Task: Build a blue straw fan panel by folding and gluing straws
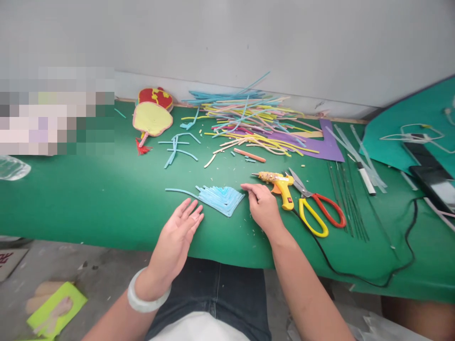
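A light-blue piece (222,201), made of pipe cleaners laid side by side in nested V shapes, lies flat near the table's front. One loose blue end (181,191) sticks out to its left. My left hand (179,229) is open just below that end, palm turned inward, fingers apart. At the right corner of the piece is my right hand (261,203), its fingers bent and drawn together; whether they pinch anything is hidden. A yellow hot glue gun (282,184) lies just right of this hand, beside scissors (313,196) with one yellow and one red handle.
Behind is a heap of coloured pipe cleaners (249,118) over purple sheet (330,142). Fan-shaped ornaments (152,118) lie back left. Thin green wires (350,203), a marker (366,179), clear glue sticks (369,161) and a black cord (341,273) occupy the right side.
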The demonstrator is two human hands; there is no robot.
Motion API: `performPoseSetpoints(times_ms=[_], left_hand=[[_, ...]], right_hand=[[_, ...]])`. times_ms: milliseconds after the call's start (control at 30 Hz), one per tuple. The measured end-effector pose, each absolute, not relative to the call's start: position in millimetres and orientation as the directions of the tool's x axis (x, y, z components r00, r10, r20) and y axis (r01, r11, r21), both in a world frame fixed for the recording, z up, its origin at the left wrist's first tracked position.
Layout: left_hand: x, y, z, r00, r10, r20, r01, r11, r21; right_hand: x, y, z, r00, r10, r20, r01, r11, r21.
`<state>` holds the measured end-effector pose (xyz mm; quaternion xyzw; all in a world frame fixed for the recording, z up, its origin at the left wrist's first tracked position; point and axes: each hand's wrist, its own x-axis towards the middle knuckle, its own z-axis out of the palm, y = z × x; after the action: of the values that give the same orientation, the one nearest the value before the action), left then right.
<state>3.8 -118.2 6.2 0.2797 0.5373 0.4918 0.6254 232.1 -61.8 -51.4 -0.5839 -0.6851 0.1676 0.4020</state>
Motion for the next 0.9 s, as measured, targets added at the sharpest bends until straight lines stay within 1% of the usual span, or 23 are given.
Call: performPoseSetpoints(times_ms=[67, 133, 500, 633, 700, 767, 833, 900], left_hand=[[5, -118, 11, -0.075, 0.895, -0.439, -0.407, 0.375, 0.833], [7, -115, 12, -0.077, 0.885, -0.459, -0.444, 0.382, 0.811], [18, -85, 11, -0.071, 0.893, -0.444, -0.505, 0.352, 0.788], [21, -83, 5, -0.083, 0.902, -0.424, -0.498, 0.331, 0.802], [23, -84, 1, -0.088, 0.917, -0.389, -0.478, 0.304, 0.824], [23, -86, -1, -0.073, 0.932, -0.355, -0.420, 0.294, 0.859], [23, -88, -1, -0.020, 0.940, -0.341, -0.314, 0.318, 0.894], [23, -89, 0, 0.068, 0.936, -0.344, -0.191, 0.351, 0.917]], right_hand=[[232, -62, -52, 0.000, 0.933, 0.360, 0.667, 0.269, -0.695], [232, -62, -52, -0.008, 0.931, 0.365, 0.672, 0.276, -0.687], [232, -62, -52, -0.013, 0.928, 0.372, 0.678, 0.281, -0.679], [232, -62, -50, -0.009, 0.931, 0.364, 0.673, 0.275, -0.687], [232, -62, -50, -0.005, 0.933, 0.361, 0.669, 0.271, -0.692], [232, -62, -49, -0.002, 0.934, 0.358, 0.664, 0.269, -0.698], [232, -62, -49, 0.000, 0.934, 0.356, 0.661, 0.267, -0.701], [232, -62, -49, 0.001, 0.935, 0.355, 0.659, 0.266, -0.703]])
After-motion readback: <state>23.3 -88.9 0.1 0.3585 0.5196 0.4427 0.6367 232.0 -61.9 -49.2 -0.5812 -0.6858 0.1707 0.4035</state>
